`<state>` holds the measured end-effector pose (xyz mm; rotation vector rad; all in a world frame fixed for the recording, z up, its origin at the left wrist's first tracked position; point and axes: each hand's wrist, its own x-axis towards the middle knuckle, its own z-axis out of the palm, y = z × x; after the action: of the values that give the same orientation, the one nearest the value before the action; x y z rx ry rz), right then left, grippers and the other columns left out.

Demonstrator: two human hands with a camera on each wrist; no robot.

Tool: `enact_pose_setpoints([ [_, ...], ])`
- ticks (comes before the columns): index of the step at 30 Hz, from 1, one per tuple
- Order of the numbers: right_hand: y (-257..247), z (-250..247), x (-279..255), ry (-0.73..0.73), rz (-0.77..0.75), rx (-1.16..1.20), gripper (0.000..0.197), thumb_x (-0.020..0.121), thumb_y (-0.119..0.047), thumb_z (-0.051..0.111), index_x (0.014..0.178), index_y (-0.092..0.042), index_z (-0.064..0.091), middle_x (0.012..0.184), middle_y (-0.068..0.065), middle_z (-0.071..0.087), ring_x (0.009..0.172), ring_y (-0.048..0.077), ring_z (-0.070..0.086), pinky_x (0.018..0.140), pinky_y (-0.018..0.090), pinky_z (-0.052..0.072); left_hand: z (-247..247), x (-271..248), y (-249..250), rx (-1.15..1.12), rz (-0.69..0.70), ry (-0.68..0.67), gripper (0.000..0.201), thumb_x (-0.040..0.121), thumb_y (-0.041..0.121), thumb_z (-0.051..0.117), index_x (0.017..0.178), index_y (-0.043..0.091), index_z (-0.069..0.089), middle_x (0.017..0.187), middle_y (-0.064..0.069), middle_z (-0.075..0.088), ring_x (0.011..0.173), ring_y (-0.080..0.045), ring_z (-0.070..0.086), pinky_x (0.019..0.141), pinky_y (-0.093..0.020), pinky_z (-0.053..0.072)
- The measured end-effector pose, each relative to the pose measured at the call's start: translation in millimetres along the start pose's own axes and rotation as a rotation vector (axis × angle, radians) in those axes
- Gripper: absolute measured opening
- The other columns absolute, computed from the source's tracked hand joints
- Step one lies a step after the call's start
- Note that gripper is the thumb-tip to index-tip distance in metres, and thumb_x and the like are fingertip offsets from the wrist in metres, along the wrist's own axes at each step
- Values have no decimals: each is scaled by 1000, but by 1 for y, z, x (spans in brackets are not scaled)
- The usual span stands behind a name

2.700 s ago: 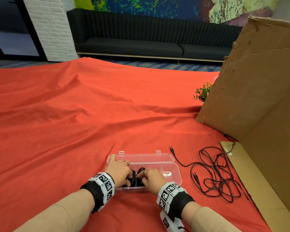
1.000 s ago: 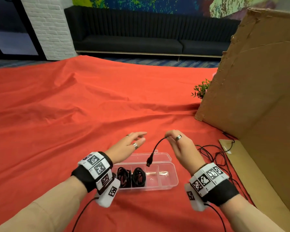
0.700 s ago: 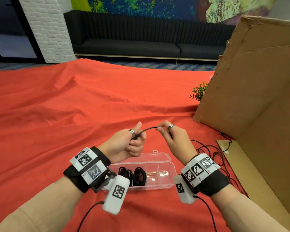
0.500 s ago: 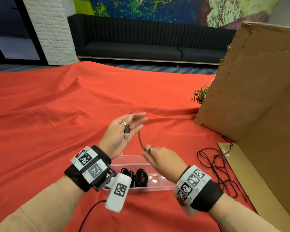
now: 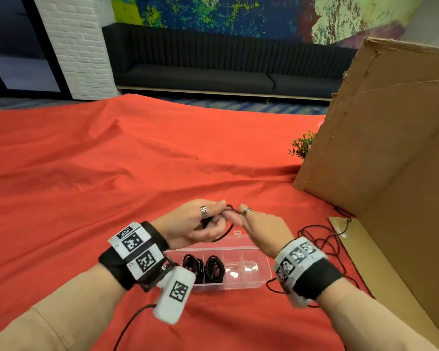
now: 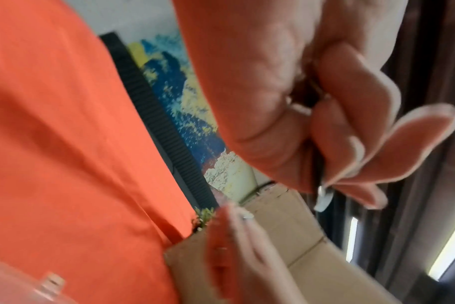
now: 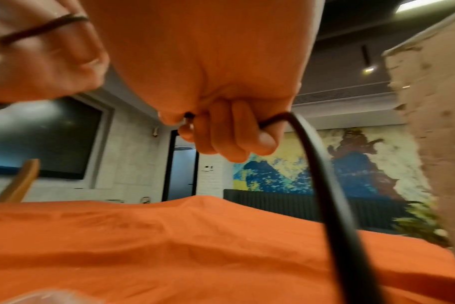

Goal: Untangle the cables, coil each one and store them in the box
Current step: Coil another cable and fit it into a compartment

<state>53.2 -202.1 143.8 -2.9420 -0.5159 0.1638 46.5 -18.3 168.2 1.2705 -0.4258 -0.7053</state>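
Note:
A thin black cable (image 5: 230, 207) runs between my two hands, held up above the clear plastic box (image 5: 238, 286). My left hand (image 5: 214, 217) grips its plug end and a loop; in the left wrist view its fingers (image 6: 351, 115) curl round the cable (image 6: 316, 162). My right hand (image 5: 241, 217) pinches the cable close by, and in the right wrist view the cable (image 7: 333, 185) hangs down from its curled fingers (image 7: 237, 135). Two coiled black cables (image 5: 204, 268) lie in the box's left compartments. The rest of the held cable lies tangled (image 5: 322, 240) on the red cloth to the right.
A big cardboard sheet (image 5: 380, 153) stands at the right, with a flat cardboard piece (image 5: 390, 282) at its foot. A small green plant (image 5: 300, 146) shows behind its edge. Red cloth (image 5: 112, 173) covers the table. A dark sofa (image 5: 213, 74) lines the far wall.
My right hand has risen from below up to my left hand, bringing cable with it. My left hand's fingers have closed round the plug end that lay on its open palm.

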Motion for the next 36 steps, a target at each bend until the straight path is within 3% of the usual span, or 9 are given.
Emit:
enact_pose_setpoints([
  [5,-43,18,-18,-179,-255,249,29,101,-38,27,100,-13,42,80,7,59,77,31,55,65,33,32,-5,21,10,91,248,436,29,100,15,32,121,2,47,107,-10,66,93,-16,67,91,-26,50],
  [11,6,-18,-20,-109,-101,175,27,98,-45,28,85,-25,39,65,-8,48,69,20,51,64,30,37,-48,-1,-7,1357,-94,286,29,100,32,31,88,13,49,78,-6,62,69,-21,57,69,-35,46],
  [15,52,-40,-4,174,127,63,31,95,-50,31,83,-24,41,83,8,63,84,32,61,67,37,42,-36,-11,-9,698,-292,3,38,95,40,44,68,19,60,45,7,38,41,-9,32,47,-20,32],
  [18,50,-37,11,278,191,29,30,96,-48,31,87,-23,46,96,8,62,92,34,61,67,37,39,-7,-8,-3,222,-117,-207,31,89,40,54,78,16,70,39,8,43,32,-5,31,43,-15,35],
  [21,17,-9,8,154,11,-33,31,100,-40,28,103,-17,50,104,5,61,92,30,64,71,34,47,10,12,17,-69,168,37,25,95,19,44,104,8,64,71,-2,70,51,-10,60,60,-20,53],
  [24,-21,16,-18,-7,-255,2,38,97,-48,21,98,-19,46,92,4,64,80,30,64,67,39,51,-5,32,23,148,280,337,22,100,7,32,116,3,45,104,-9,67,81,-9,69,83,-24,52],
  [28,-14,-3,-23,118,-227,105,47,85,-61,8,80,-25,39,68,-6,53,65,23,60,57,30,40,-25,25,-6,1125,36,285,27,101,21,32,115,5,48,87,-5,71,77,-15,67,84,-34,50],
  [32,25,-22,-6,253,46,88,35,96,-49,30,80,-22,45,74,-5,55,79,24,60,60,31,32,-17,13,-13,592,-189,14,50,98,42,27,93,8,64,45,5,52,34,-12,44,61,-26,46],
  [36,26,-12,-4,177,89,97,25,100,-40,26,87,-20,34,72,0,53,76,31,60,56,31,30,0,13,7,53,43,59,39,97,25,32,96,0,61,42,4,54,29,-3,33,44,-16,35],
])
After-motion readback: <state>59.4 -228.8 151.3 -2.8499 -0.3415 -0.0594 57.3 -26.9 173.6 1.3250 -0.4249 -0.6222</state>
